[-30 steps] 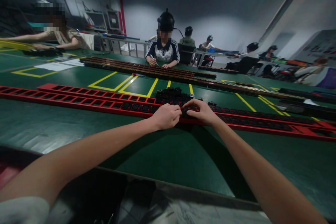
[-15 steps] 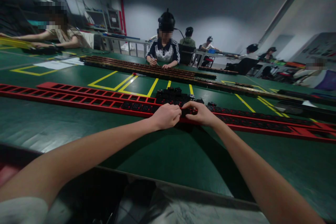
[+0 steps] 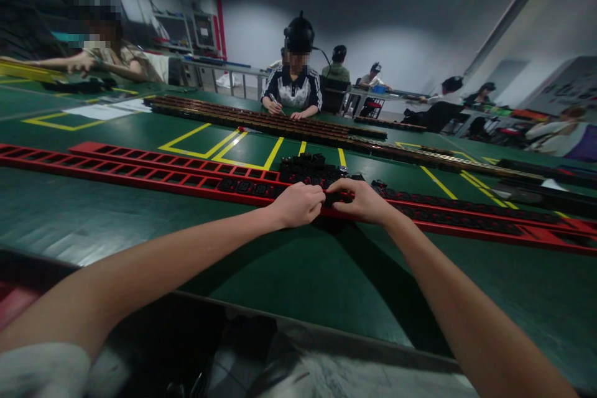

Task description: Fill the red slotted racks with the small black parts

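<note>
Two long red frames (image 3: 186, 181) with rows of square openings lie side by side across the bench. Black square pieces (image 3: 242, 186) fill part of the openings. Over the nearer frame, my left hand (image 3: 301, 204) is closed, its fingers curled at the frame's middle. Facing it, my right hand (image 3: 358, 200) bends thumb and fingers together around a dark spot on the same frame. Whatever the fingertips of either hand grip is too small and dark to make out. Just beyond my hands sits a heap of loose black parts (image 3: 308, 166).
The green bench top (image 3: 261, 267) carries yellow tape lines (image 3: 273, 154). Farther back lie long brown strips (image 3: 261, 121) and white sheets (image 3: 102, 110). A person (image 3: 293, 90) sits opposite with a pen-like tool; another person (image 3: 125, 62) works at the left.
Both my hands stay at the same spot, with slight finger movement in the right. The view shifts a little. The person at the left has raised a hand.
</note>
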Demonstrator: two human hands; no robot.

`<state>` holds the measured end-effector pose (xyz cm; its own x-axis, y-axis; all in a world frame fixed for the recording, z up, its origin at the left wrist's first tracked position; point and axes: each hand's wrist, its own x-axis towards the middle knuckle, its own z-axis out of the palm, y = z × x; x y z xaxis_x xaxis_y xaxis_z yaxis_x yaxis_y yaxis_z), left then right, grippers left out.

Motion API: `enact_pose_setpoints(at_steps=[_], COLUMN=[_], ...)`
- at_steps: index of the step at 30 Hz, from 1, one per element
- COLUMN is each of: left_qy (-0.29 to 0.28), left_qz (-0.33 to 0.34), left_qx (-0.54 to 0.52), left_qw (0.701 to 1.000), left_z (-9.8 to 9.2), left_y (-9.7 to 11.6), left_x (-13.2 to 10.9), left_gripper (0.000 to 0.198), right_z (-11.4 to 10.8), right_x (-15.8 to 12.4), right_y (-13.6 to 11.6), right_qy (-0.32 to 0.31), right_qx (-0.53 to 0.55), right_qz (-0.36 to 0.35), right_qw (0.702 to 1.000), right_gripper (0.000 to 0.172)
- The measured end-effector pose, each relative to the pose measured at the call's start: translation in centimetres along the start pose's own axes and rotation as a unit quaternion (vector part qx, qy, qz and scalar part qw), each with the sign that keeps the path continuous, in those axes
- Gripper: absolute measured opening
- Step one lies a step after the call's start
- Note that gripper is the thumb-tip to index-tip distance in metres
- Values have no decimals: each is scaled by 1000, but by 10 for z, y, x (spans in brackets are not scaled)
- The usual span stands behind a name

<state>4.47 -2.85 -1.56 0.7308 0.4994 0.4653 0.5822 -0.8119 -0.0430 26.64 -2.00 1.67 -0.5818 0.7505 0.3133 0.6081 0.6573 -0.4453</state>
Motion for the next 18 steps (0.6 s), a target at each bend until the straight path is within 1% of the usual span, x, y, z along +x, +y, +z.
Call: enact_pose_setpoints(at_steps=[5,8,12,18], left_qy=[-4,3,19,20], left_qz=[1,-6,-23,-11], left_qx=[5,11,6,-27], left_qw=[1000,1000,1000,999], left_z=[2,4,5,1], left_y=[0,0,0,1], left_x=[0,0,-1,-1], left_gripper=[18,19,20,19], right_z=[4,7,11,10], right_x=[2,3,3,2], right_y=[1,2,5,13], right_qy=[-18,-21,-6,8], right_qx=[-54,-62,-65,-62], right_qz=[-39,-55,-52,-53], right_qw=[998,996,997,997], right_gripper=[30,23,18,16])
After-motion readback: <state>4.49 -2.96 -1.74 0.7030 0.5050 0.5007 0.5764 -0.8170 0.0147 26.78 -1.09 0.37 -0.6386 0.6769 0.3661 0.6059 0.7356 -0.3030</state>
